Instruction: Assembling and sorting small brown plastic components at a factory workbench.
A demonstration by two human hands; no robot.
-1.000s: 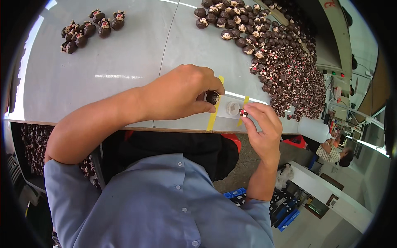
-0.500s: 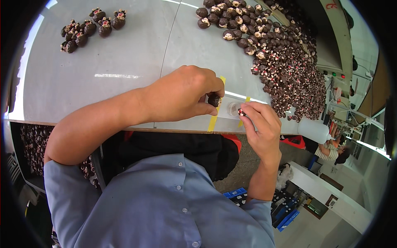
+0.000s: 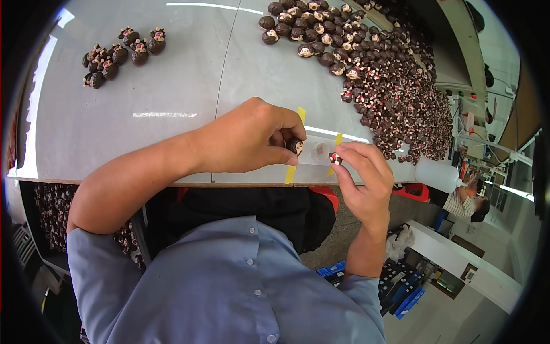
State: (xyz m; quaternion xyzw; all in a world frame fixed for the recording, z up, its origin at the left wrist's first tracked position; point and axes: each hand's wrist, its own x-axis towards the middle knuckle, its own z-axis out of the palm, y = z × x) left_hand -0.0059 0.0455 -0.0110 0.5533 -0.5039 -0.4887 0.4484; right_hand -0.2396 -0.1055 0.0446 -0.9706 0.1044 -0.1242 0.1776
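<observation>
Between the thumb and fingers of my left hand (image 3: 255,137) is a dark brown round figurine head (image 3: 295,147) with a pale face, held above the table's front edge. My right hand (image 3: 364,172) pinches a small dark figurine piece (image 3: 335,159) with red and cream parts. The two pieces are apart. A small clear round dish (image 3: 320,151) lies on the table between my hands, flanked by two strips of yellow tape (image 3: 291,174). My left fingers partly hide the head they hold.
Several assembled figurines (image 3: 139,53) stand at the far left of the grey table (image 3: 172,94). Many round heads (image 3: 325,59) and a large heap of small pieces (image 3: 395,109) cover the right side. A translucent white bottle (image 3: 436,175) lies at the right edge. Another person (image 3: 465,205) is in the right background.
The small piece in my right hand has come away from the clear dish, which is now fully uncovered. My left hand has turned the head so its pale face shows more.
</observation>
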